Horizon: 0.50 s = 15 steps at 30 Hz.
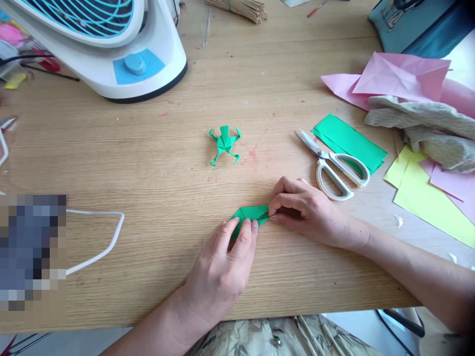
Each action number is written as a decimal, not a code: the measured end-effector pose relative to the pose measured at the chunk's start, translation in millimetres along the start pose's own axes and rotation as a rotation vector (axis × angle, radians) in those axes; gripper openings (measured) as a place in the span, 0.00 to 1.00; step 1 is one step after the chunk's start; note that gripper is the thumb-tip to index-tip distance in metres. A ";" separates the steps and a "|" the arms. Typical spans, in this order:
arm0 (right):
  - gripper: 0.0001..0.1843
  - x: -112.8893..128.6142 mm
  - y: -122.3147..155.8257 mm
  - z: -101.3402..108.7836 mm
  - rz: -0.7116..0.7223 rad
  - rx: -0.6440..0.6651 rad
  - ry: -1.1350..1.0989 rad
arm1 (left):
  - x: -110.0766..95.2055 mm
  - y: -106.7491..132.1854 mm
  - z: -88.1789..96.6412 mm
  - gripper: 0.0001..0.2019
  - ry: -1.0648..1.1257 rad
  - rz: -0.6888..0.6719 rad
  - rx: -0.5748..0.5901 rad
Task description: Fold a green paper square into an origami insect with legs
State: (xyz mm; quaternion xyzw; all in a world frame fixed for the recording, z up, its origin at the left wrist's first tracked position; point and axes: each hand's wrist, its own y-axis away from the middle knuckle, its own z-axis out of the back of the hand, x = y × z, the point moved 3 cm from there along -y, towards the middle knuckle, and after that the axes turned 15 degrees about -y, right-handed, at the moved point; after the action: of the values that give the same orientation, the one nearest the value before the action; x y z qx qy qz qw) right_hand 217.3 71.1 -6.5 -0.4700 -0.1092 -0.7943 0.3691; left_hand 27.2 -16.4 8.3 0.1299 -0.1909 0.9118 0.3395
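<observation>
A wood-grained table spreads beneath everything, a white-and-blue electric fan standing at its far left. Toward the right, white-handled scissors (blades nearly together) lie partly over green paper rectangles. The person's left hand presses its fingertips onto a folded green paper strip near the table's front edge; the right hand pinches the strip's right end between thumb and fingers. Just beyond the strip sits a small green origami frog, legs splayed
</observation>
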 end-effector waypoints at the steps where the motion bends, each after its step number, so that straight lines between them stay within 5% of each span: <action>1: 0.03 0.0 -0.3 -0.3 -0.007 0.003 0.002 | -0.2 0.4 0.2 0.18 0.002 0.003 -0.001; 15: 0.03 6.2 -3.6 -3.6 -0.136 -0.009 0.066 | -3.6 2.0 -2.0 0.20 -0.049 -0.022 0.091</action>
State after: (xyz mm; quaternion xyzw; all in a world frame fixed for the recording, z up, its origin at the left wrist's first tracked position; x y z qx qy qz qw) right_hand 210.6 68.7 -2.7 -0.4365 -0.1251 -0.8332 0.3155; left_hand 28.3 -19.0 4.7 0.1694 -0.1562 0.9124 0.3384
